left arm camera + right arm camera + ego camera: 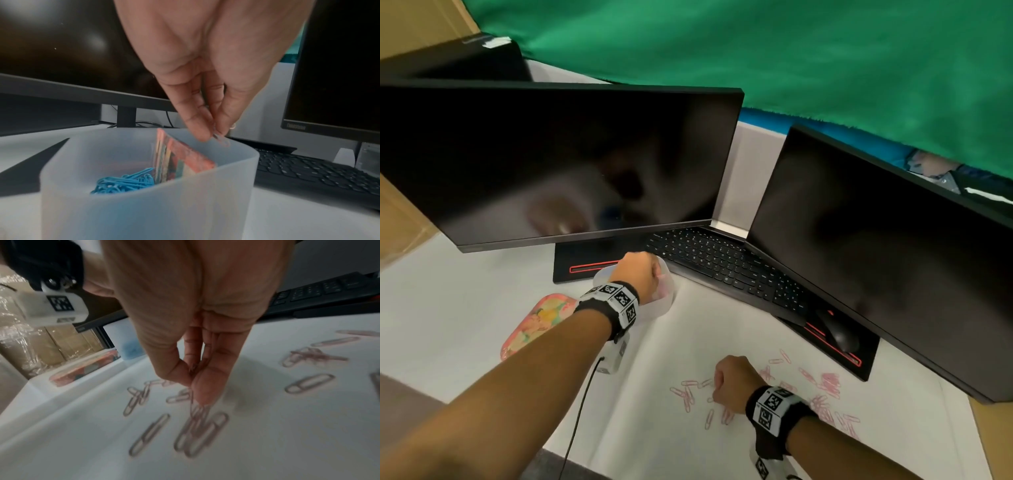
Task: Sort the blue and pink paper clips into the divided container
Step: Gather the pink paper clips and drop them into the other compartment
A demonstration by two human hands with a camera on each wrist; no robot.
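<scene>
A translucent divided container (667, 297) stands in front of the left monitor. In the left wrist view its wall (144, 211) encloses a patterned orange divider (185, 154), with blue clips (125, 181) heaped in the left compartment. My left hand (640, 272) hovers over it. Its fingertips (202, 135) pinch a pink clip (222, 140) just above the rim of the right compartment. Several pink clips (825, 382) lie scattered on white paper. My right hand (724, 383) reaches down among them, thumb and fingers (205, 391) pinching a pink clip (198, 410) that hangs below the fingertips.
Two dark monitors (571, 161) (887, 246) stand behind, with a black keyboard (722, 263) and mouse (839, 330) between them. A floral lid (534, 325) lies left of the container. The table edge (524, 442) runs close to my body.
</scene>
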